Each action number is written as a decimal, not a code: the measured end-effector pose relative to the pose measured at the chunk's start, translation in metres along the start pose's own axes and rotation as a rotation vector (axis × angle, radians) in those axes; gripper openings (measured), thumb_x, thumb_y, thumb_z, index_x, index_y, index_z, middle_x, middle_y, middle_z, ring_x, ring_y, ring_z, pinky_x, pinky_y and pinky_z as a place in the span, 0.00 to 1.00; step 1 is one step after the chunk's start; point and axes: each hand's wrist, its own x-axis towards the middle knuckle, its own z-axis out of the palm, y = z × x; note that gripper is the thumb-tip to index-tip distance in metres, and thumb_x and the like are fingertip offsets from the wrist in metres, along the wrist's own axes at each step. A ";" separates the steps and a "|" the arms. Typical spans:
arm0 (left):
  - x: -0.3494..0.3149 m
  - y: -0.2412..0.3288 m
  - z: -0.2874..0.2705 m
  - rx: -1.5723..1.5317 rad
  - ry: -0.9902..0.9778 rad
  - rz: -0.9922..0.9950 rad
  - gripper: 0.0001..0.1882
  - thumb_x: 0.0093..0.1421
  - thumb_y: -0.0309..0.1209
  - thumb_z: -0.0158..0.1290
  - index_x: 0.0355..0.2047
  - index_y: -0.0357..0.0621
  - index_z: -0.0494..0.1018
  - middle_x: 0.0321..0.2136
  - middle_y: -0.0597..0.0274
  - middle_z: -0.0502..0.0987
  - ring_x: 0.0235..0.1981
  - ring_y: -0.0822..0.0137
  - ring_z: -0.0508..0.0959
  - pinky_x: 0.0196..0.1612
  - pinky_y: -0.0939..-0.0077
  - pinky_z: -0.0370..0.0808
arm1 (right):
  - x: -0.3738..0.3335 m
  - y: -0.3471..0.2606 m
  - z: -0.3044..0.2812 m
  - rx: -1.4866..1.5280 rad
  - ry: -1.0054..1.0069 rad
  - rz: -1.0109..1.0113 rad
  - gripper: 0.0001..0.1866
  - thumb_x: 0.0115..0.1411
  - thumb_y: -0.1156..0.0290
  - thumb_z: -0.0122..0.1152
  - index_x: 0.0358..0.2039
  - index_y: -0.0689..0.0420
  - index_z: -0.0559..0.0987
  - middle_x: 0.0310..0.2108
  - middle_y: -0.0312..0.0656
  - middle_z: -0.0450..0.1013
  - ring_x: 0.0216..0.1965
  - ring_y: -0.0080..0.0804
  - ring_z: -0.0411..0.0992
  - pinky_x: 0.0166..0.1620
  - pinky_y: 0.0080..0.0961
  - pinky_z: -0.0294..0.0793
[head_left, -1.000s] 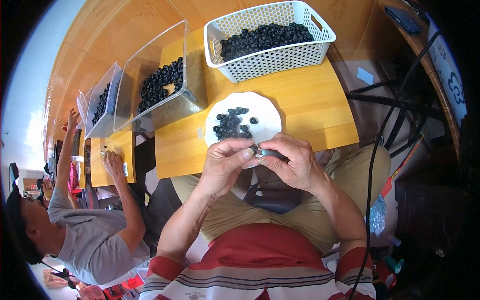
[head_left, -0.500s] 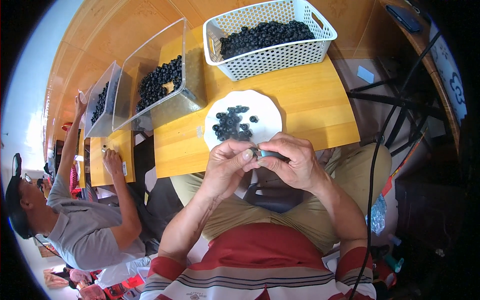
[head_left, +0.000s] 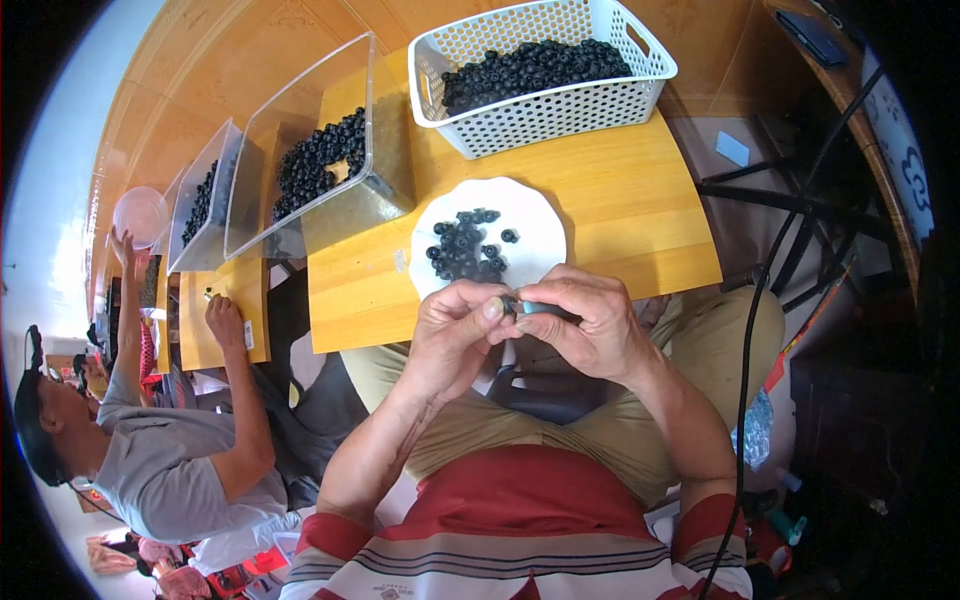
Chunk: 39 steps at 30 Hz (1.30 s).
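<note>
My left hand [head_left: 463, 325] pinches a small black round piece [head_left: 509, 304] between thumb and fingertips, just over the near edge of the white plate. My right hand [head_left: 590, 322] grips a slim tool with a dark and light-blue handle [head_left: 550, 311], its tip meeting the piece; the fingers hide most of it. On the scalloped white plate [head_left: 538, 205] lies a loose heap of the same black pieces [head_left: 460, 247], with a single one [head_left: 509, 236] apart on the right.
Behind the plate stands a white perforated basket [head_left: 550, 133] of black pieces. To its left, a clear plastic bin [head_left: 390, 190] holds more. A co-worker [head_left: 185, 460] sits at the left, one hand on a round translucent container [head_left: 141, 217]. A black cable [head_left: 745, 380] hangs at right.
The co-worker's raised hand has moved left and down, and the round translucent container there now faces into view. My hands keep the same hold and place.
</note>
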 end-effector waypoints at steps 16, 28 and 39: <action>-0.006 -0.001 0.009 0.013 0.006 0.047 0.05 0.68 0.25 0.58 0.40 0.37 0.78 0.39 0.54 0.82 0.38 0.68 0.83 0.43 0.73 0.83 | 0.002 -0.005 0.003 0.096 0.018 0.002 0.14 0.58 0.73 0.73 0.43 0.65 0.82 0.31 0.47 0.79 0.32 0.40 0.80 0.34 0.31 0.77; -0.007 -0.002 0.010 -0.031 0.003 0.018 0.04 0.69 0.25 0.56 0.40 0.38 0.78 0.39 0.54 0.82 0.37 0.71 0.82 0.44 0.73 0.84 | 0.001 -0.001 -0.002 0.029 -0.021 -0.050 0.17 0.54 0.71 0.76 0.43 0.62 0.84 0.30 0.44 0.79 0.30 0.37 0.80 0.31 0.30 0.76; -0.008 -0.004 0.007 -0.027 0.001 0.012 0.04 0.68 0.25 0.57 0.40 0.38 0.78 0.39 0.54 0.83 0.37 0.70 0.82 0.44 0.74 0.82 | 0.001 0.000 -0.006 0.053 -0.048 -0.059 0.16 0.54 0.73 0.75 0.42 0.62 0.84 0.30 0.44 0.78 0.29 0.37 0.79 0.31 0.30 0.76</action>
